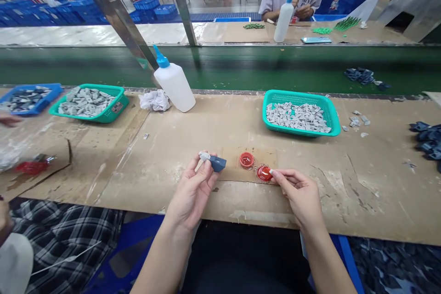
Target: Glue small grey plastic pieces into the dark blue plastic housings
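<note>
My left hand (195,183) pinches a small dark blue piece (217,163) with a white tip, held just above the cardboard-covered table (213,133). Two small red caps sit in front of me, one (246,160) at the centre and one (263,173) to its right. My right hand (299,189) has its fingers pressed together on a tiny white piece whose tip touches the right red cap. A teal basket (331,115) of small grey-white pieces stands beyond my right hand.
A white squeeze bottle (174,83) with a blue nozzle leans at the back centre beside a crumpled cloth (155,100). Another teal basket (119,101) and a blue tray (51,93) sit left. Dark blue pieces (429,140) lie far right. A green conveyor (241,66) runs behind; a person works opposite, another sits at my left.
</note>
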A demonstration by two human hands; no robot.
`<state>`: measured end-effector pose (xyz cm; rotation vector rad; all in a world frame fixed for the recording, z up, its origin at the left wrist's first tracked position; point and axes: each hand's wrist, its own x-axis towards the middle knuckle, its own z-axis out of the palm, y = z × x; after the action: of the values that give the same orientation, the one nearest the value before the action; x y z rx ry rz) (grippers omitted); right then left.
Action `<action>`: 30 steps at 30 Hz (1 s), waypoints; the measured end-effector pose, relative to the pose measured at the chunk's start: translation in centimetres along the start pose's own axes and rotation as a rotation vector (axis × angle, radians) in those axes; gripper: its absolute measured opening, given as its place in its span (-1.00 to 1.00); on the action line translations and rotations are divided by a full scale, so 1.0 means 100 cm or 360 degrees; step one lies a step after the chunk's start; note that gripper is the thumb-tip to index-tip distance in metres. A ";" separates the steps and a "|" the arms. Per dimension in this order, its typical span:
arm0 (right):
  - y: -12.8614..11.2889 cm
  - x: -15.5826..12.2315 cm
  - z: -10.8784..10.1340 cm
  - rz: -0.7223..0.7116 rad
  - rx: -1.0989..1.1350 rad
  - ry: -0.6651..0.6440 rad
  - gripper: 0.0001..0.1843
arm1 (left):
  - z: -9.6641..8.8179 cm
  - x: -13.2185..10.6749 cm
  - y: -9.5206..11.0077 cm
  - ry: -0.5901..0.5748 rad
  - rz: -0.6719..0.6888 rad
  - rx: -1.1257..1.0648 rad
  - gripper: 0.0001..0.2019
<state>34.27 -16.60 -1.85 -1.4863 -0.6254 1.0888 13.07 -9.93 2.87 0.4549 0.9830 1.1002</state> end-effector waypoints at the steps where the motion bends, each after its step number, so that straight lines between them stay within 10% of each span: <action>1: -0.001 0.000 -0.002 0.0006 0.0027 0.0005 -0.76 | 0.002 -0.001 -0.003 -0.0014 -0.0014 -0.0016 -0.78; 12: -0.032 -0.020 -0.009 -0.0058 0.0269 -0.0152 -0.85 | 0.040 -0.014 -0.046 -0.0441 0.0149 0.0270 -0.77; 30: -0.038 -0.027 -0.001 -0.0066 0.0017 -0.0348 -0.84 | 0.048 -0.025 -0.055 -0.0430 0.0195 0.0233 -0.79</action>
<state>33.88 -18.05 2.53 -1.3493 -0.7976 1.2300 19.76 -13.82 2.45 0.7709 0.8074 1.0471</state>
